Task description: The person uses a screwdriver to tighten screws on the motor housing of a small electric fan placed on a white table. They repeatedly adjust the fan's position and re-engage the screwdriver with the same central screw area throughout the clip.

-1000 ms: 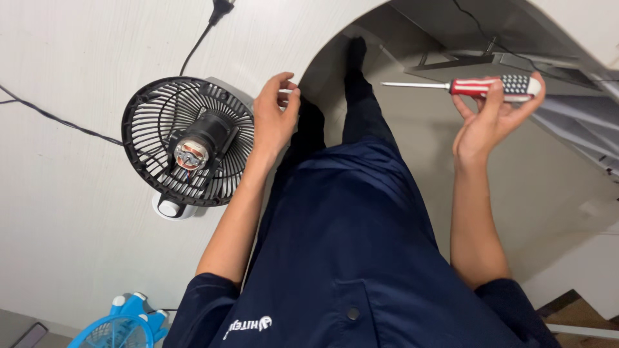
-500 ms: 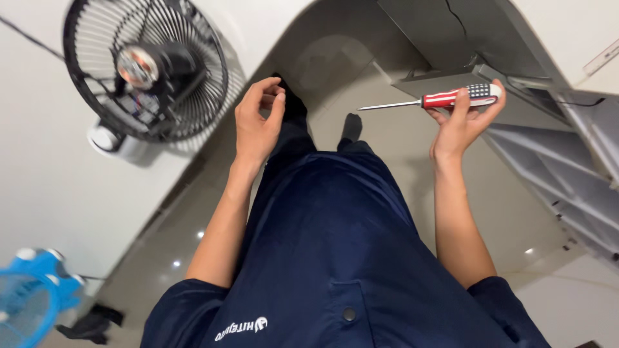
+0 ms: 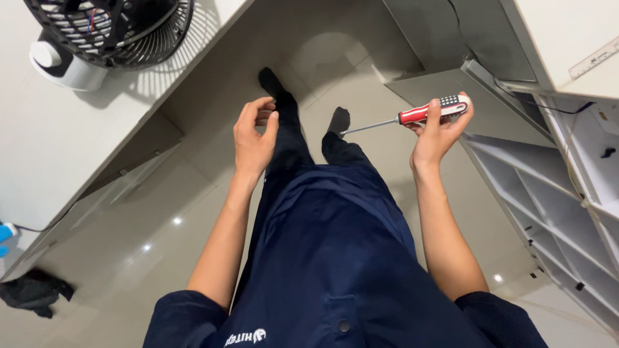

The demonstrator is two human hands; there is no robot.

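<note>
A: Where is the screwdriver (image 3: pixel 412 116)?

B: In the right hand (image 3: pixel 438 132); the fingers are wrapped round the red and grey handle, thumb on top; the metal shaft sticks out level, pointing across toward the left hand (image 3: pixel 253 135); its tip ends just above one dark foot on the floor (image 3: pixel 193 219).

A: And the left hand, taking the screwdriver as the mark?

B: Well apart from it, off beyond the tip of the shaft; it holds nothing; the palm faces the screwdriver and the fingers are curled loosely inward, thumb up, a half-open cup.

A: What else lies round the screwdriver?

B: Behind the handle, on the far side from the left hand, stands a white shelf unit (image 3: pixel 554 193) with open compartments; above that, a white top with a ruler (image 3: pixel 596 59) lying on it near the edge; a thin dark cable runs along by the shelf unit.

A: And the fan (image 3: pixel 116 29)?

B: Far from the screwdriver, past the left hand, up in the corner of the view; a black wire grille on a white base, resting on a white table (image 3: pixel 58 148); only part of it shows.

A: Anything lower down?

B: The person's dark blue clothes fill the space under the screwdriver; away past the left arm, a dark cloth (image 3: pixel 32 291) lies on the glossy floor beside the table.
</note>
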